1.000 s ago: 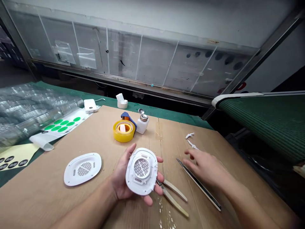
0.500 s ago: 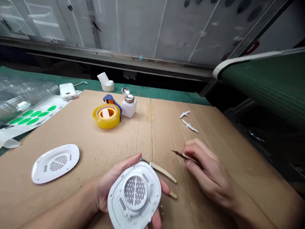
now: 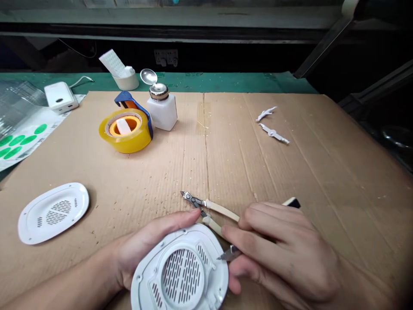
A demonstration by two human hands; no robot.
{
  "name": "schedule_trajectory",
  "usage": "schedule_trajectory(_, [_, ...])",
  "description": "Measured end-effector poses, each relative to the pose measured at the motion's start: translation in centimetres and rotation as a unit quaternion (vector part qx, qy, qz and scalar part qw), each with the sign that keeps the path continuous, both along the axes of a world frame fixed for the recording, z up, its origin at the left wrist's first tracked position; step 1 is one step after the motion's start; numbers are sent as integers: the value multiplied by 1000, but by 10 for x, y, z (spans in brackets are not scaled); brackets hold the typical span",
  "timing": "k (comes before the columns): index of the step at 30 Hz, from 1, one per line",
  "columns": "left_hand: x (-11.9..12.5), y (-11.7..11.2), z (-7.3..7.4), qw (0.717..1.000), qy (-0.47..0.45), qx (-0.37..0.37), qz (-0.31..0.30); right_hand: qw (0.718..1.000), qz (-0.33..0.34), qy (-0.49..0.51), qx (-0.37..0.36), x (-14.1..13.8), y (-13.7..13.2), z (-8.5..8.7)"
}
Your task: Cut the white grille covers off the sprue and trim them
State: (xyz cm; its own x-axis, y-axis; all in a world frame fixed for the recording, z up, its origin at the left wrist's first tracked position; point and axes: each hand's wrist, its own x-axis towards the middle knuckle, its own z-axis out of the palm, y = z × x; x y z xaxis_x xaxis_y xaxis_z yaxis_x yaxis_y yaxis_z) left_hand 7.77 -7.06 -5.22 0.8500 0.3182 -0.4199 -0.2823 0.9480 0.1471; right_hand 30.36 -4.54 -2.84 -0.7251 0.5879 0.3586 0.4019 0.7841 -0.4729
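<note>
My left hand [image 3: 151, 243] holds a white plastic cover with a round slotted grille [image 3: 145, 280], its ribbed inner side facing up. In my right hand [image 3: 280, 254] is a craft knife [image 3: 229, 254], its pointed blade over the cover's right edge; I cannot tell whether the tip touches. The knife's dark end sticks out behind my fingers. Just beyond the cover, cutting pliers with cream handles [image 3: 222, 209] lie on the cardboard, partly hidden by my right hand. A second white slotted cover [image 3: 32, 219] rests at the left.
A yellow tape roll [image 3: 135, 140] in a blue dispenser stands beside a white pump bottle [image 3: 166, 113] with its lid up. Two small white plastic pieces [image 3: 272, 133] lie at the right. Behind are a white box with a cable [image 3: 60, 97] and green stickers [image 3: 27, 140].
My right hand has moved left with the knife, bringing its blade to the cover's edge. The view has tipped downward, showing more of the pliers.
</note>
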Motion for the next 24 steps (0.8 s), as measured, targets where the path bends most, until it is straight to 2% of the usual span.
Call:
schedule_trajectory(6, [-1, 1, 3, 999, -6, 40, -31, 1000, -6, -9, 8, 1, 0, -3])
schedule_trajectory(14, [2, 2, 10, 999, -14, -31, -17, 999, -8, -31, 30, -1, 0, 2])
schedule_trajectory(20, [2, 3, 11, 999, -9, -28, -22, 998, 1, -39, 43, -1, 3, 5])
schedule_trajectory(24, [1, 1, 8, 999, 1, 3, -32, 998, 3, -42, 37, -2, 3, 4])
